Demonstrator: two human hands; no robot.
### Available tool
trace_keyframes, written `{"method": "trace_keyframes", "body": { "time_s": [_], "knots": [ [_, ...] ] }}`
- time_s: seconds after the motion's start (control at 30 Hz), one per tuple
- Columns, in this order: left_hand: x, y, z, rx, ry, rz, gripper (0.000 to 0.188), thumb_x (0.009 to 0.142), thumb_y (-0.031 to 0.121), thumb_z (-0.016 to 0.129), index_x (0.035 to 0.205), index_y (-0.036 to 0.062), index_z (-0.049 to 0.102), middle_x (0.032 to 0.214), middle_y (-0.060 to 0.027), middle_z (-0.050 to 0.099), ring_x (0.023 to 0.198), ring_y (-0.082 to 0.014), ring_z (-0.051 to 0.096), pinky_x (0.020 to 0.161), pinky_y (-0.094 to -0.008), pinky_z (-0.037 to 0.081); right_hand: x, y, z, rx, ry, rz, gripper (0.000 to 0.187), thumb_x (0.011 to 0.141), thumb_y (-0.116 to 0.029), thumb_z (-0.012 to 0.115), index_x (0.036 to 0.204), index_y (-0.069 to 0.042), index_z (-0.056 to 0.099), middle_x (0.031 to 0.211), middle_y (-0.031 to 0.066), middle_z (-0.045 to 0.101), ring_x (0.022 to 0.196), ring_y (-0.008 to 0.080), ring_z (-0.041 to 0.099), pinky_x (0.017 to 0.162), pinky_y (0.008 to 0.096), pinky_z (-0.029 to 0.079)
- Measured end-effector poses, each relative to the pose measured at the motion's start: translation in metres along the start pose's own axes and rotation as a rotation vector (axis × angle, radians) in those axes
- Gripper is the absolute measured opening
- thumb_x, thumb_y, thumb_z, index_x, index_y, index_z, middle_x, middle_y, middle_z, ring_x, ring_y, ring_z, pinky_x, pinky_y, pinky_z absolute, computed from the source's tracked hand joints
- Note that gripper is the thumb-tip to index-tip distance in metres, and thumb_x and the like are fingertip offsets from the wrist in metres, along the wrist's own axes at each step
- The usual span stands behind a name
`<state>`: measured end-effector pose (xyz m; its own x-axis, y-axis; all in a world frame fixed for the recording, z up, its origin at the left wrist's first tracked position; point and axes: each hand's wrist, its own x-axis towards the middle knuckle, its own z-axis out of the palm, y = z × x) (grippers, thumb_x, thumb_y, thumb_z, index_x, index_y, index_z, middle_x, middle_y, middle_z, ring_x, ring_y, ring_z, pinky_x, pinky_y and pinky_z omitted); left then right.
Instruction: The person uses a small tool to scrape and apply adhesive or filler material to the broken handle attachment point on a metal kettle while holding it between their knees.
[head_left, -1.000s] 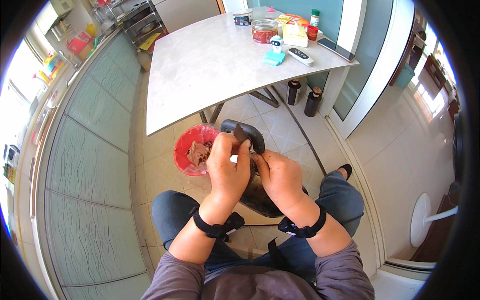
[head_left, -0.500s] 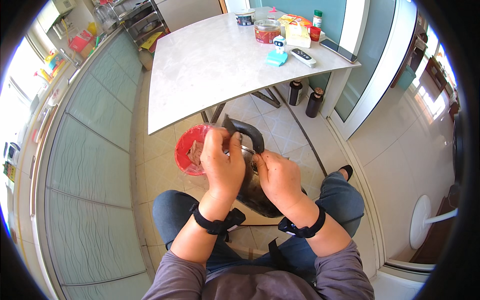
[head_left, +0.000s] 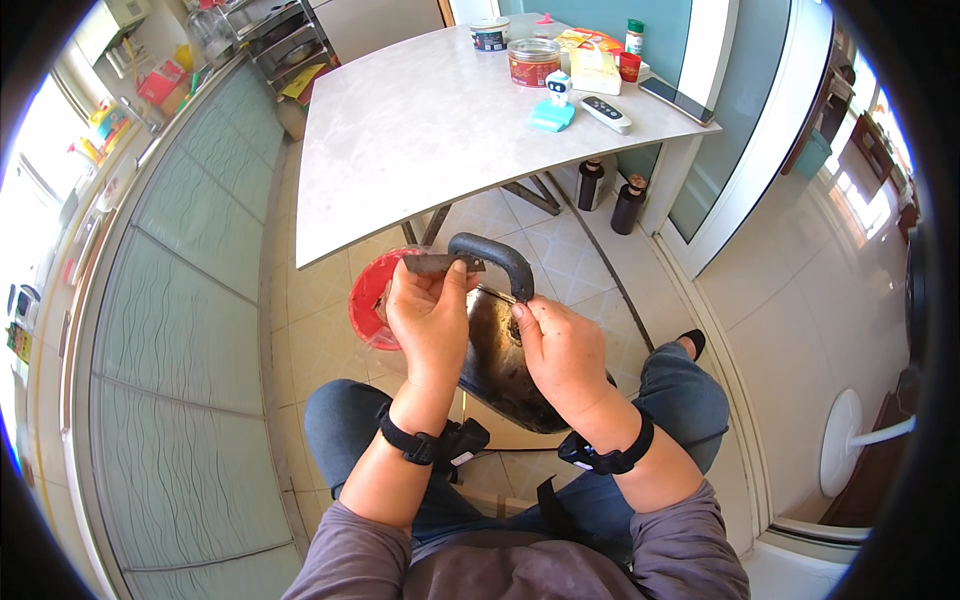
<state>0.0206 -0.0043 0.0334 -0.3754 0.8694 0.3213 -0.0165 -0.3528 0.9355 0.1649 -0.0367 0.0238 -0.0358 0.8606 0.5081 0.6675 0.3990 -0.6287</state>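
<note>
A kettle (head_left: 490, 355), sooty and brown-stained, stands tilted between my knees. Its curved black handle (head_left: 512, 262) arches over the top. My left hand (head_left: 430, 330) pinches a flat dark metal blade (head_left: 428, 264) between thumb and fingers. The blade lies roughly level, its right end beside the handle's far end. At the handle's near end, my right hand (head_left: 562, 350) is closed, thumb and fingers pressed together where handle and kettle meet. Part of that joint is hidden by the fingers. Left of the kettle is a red bucket (head_left: 362, 310) with a clear plastic liner, partly behind my left hand.
A pale table (head_left: 400, 150) stands ahead, its near edge just beyond the bucket. On it are a jar (head_left: 533, 68), a small robot figure (head_left: 558, 88), a remote control (head_left: 606, 115) and a phone (head_left: 677, 101). Dark bottles (head_left: 628, 205) stand beneath its right side.
My left hand has turned and shifted slightly left and down. The blade, mostly covered and pointing up before, now shows lying level. More of the kettle's side is exposed; my right hand barely moved.
</note>
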Motion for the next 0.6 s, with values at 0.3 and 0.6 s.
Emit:
{"method": "trace_keyframes", "body": {
  "time_s": [0.3, 0.6],
  "knots": [
    [-0.025, 0.008, 0.013, 0.026, 0.016, 0.066, 0.009, 0.091, -0.004, 0.067, 0.094, -0.0026, 0.058, 0.087, -0.0108, 0.072, 0.079, -0.0129, 0.07, 0.07, -0.0252, 0.055, -0.003, -0.005, -0.001, 0.012, 0.012, -0.015, 0.024, 0.096, -0.023, 0.062, 0.077, -0.007, 0.063, 0.07, 0.0147, 0.064, 0.062, 0.0373, 0.062, 0.054, 0.0453, 0.048],
    [-0.02, 0.008, 0.009, 0.1, 0.042, 0.0, 0.011, 0.091, -0.002, 0.069, 0.09, -0.003, 0.058, 0.085, -0.0112, 0.072, 0.075, -0.0109, 0.069, 0.067, -0.0243, 0.054, 0.0, 0.001, -0.003, 0.023, -0.016, 0.011, 0.026, 0.097, -0.024, 0.061, 0.077, -0.008, 0.063, 0.069, 0.0139, 0.063, 0.061, 0.0367, 0.062, 0.054, 0.0448, 0.047]
  ]
}}
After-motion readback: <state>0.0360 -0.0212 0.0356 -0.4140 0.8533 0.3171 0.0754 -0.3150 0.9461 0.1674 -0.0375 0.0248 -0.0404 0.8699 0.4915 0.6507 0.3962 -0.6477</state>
